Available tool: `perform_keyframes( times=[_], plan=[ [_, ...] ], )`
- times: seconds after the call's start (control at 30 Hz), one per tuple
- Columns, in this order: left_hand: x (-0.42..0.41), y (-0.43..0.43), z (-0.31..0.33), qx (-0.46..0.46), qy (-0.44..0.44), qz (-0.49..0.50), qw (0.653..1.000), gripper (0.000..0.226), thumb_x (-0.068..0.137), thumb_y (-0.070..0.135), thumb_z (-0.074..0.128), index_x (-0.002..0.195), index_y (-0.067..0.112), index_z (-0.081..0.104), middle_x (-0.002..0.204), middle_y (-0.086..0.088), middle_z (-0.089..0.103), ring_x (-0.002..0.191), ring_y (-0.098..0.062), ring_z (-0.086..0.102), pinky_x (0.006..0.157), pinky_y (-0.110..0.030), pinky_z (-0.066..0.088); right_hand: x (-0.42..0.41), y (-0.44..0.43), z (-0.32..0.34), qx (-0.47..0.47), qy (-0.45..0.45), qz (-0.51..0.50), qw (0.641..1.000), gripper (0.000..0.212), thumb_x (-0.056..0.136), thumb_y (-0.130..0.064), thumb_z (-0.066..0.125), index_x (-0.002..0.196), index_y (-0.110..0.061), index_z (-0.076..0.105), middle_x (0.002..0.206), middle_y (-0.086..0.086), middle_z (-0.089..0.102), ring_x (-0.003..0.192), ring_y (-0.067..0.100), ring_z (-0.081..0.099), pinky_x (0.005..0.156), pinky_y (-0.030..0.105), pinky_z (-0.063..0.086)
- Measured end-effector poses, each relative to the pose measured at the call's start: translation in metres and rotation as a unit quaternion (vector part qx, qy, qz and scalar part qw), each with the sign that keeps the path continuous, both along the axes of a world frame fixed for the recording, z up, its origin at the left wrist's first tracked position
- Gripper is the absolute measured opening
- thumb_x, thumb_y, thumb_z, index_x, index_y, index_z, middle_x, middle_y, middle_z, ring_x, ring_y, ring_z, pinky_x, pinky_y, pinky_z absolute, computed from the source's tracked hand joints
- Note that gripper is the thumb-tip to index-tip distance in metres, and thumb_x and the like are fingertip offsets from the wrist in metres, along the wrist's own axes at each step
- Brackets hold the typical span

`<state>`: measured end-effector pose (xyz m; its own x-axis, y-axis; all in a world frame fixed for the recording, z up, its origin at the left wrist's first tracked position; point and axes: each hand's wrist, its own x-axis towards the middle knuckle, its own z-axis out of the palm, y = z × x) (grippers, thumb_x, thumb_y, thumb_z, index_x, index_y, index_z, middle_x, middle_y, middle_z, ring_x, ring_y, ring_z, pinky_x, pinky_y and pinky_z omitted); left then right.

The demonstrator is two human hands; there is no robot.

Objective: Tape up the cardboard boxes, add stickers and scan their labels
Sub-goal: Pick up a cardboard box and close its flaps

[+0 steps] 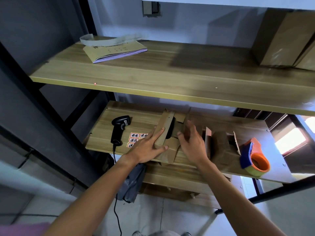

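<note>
While the flaps of the open cardboard box point(167, 133) stand up on the middle shelf point(105, 142), we press them shut: our left hand point(150, 145) lies flat, fingers spread, against the tall left flap, and our right hand point(190, 142) reaches in loosely open at the right flap, gripping nothing. Done well, we judge, both flaps should fold level and meet at the seam before tape goes on. Plain brown and creased, the box shows something dark inside. A barcode scanner point(119, 129) and a sticker sheet point(136, 138) lie just left; a second open box point(219, 145) and an orange tape dispenser point(255, 159) sit right.
</note>
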<state>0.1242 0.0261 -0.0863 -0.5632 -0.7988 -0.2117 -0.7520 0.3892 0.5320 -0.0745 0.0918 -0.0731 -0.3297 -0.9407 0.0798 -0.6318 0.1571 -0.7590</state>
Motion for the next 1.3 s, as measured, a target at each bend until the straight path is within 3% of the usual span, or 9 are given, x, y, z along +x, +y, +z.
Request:
perform_keyframes(
  times=[0.23, 0.33, 0.4, 0.53, 0.77, 0.87, 0.97, 1.1, 1.3],
  plan=[
    [-0.002, 0.002, -0.005, 0.000, 0.014, -0.001, 1.000, 0.097, 0.075, 0.087, 0.056, 0.150, 0.065, -0.003, 0.169, 0.014, -0.008, 0.154, -0.025, 0.019, 0.117, -0.049, 0.032, 0.016, 0.004, -0.006, -0.003, 0.108, 0.022, 0.994, 0.067, 0.102, -0.059, 0.036, 0.157, -0.025, 0.021, 0.153, 0.002, 0.045, 0.138, 0.020, 0.046, 0.105, 0.038, 0.044],
    [0.001, 0.002, -0.011, -0.002, 0.031, 0.003, 1.000, 0.102, 0.069, 0.091, 0.056, 0.149, 0.066, -0.001, 0.169, 0.013, -0.005, 0.154, -0.025, 0.021, 0.117, -0.050, 0.034, 0.022, 0.000, -0.018, -0.017, 0.154, 0.028, 0.988, 0.073, 0.102, -0.062, 0.026, 0.160, -0.020, 0.018, 0.166, 0.000, 0.023, 0.152, 0.017, 0.020, 0.121, 0.039, 0.027],
    [0.002, 0.001, -0.013, -0.009, 0.041, -0.001, 0.999, 0.103, 0.070, 0.087, 0.061, 0.150, 0.065, 0.000, 0.170, 0.009, -0.001, 0.153, -0.026, 0.024, 0.117, -0.048, 0.035, 0.027, -0.002, -0.027, -0.007, 0.180, 0.052, 0.982, 0.072, 0.103, -0.060, 0.025, 0.161, -0.018, 0.016, 0.168, -0.001, 0.012, 0.155, 0.013, 0.007, 0.125, 0.034, 0.013],
    [0.000, 0.002, -0.017, -0.016, 0.032, -0.005, 0.999, 0.109, 0.072, 0.076, 0.071, 0.151, 0.062, -0.003, 0.170, 0.007, -0.004, 0.152, -0.027, 0.026, 0.115, -0.045, 0.038, 0.025, -0.001, -0.041, 0.007, 0.209, 0.081, 0.974, 0.066, 0.105, -0.051, 0.029, 0.161, -0.016, 0.018, 0.169, -0.001, 0.007, 0.155, 0.012, 0.000, 0.126, 0.034, 0.008],
    [-0.005, 0.003, -0.020, -0.042, 0.026, -0.001, 0.999, 0.109, 0.077, 0.070, 0.071, 0.157, 0.051, -0.001, 0.170, 0.006, -0.011, 0.151, -0.031, 0.028, 0.109, -0.046, 0.042, 0.018, -0.007, -0.033, 0.056, 0.245, 0.107, 0.962, 0.060, 0.104, -0.053, 0.029, 0.159, -0.029, 0.021, 0.169, -0.004, 0.006, 0.155, 0.014, -0.001, 0.124, 0.039, 0.009],
    [-0.005, 0.002, -0.025, -0.135, -0.006, -0.018, 0.991, 0.103, 0.081, 0.074, 0.059, 0.161, 0.038, 0.006, 0.170, 0.000, -0.014, 0.151, -0.031, 0.026, 0.109, -0.049, 0.044, 0.016, -0.010, -0.026, 0.081, 0.257, 0.114, 0.956, 0.061, 0.104, -0.056, 0.028, 0.159, -0.031, 0.020, 0.169, -0.004, 0.006, 0.155, 0.014, 0.001, 0.123, 0.041, 0.012],
    [-0.015, 0.013, -0.032, -0.238, -0.025, -0.032, 0.970, 0.100, 0.082, 0.075, 0.044, 0.161, 0.021, 0.017, 0.170, -0.007, -0.001, 0.150, -0.033, 0.025, 0.113, -0.052, 0.040, 0.014, -0.012, -0.019, 0.086, 0.273, 0.120, 0.951, 0.059, 0.104, -0.055, 0.031, 0.158, -0.031, 0.025, 0.168, -0.003, 0.012, 0.155, 0.016, 0.007, 0.122, 0.042, 0.017],
    [-0.036, 0.032, -0.033, -0.230, -0.047, 0.031, 0.972, 0.108, 0.080, 0.080, 0.044, 0.160, 0.011, 0.021, 0.168, -0.012, 0.012, 0.151, -0.037, 0.020, 0.121, -0.053, 0.027, 0.011, -0.010, -0.012, 0.075, 0.308, 0.137, 0.939, 0.053, 0.106, -0.048, 0.030, 0.156, -0.029, 0.031, 0.165, -0.002, 0.022, 0.153, 0.017, 0.016, 0.119, 0.042, 0.025],
    [-0.058, 0.040, -0.030, -0.241, -0.100, 0.098, 0.960, 0.104, 0.081, 0.080, 0.027, 0.156, 0.008, 0.032, 0.164, -0.016, 0.027, 0.150, -0.039, 0.024, 0.119, -0.056, 0.029, 0.004, -0.014, 0.006, 0.054, 0.364, 0.196, 0.909, 0.056, 0.096, -0.029, 0.052, 0.151, -0.019, 0.042, 0.155, 0.007, 0.038, 0.142, 0.026, 0.033, 0.112, 0.044, 0.035]
  ],
)
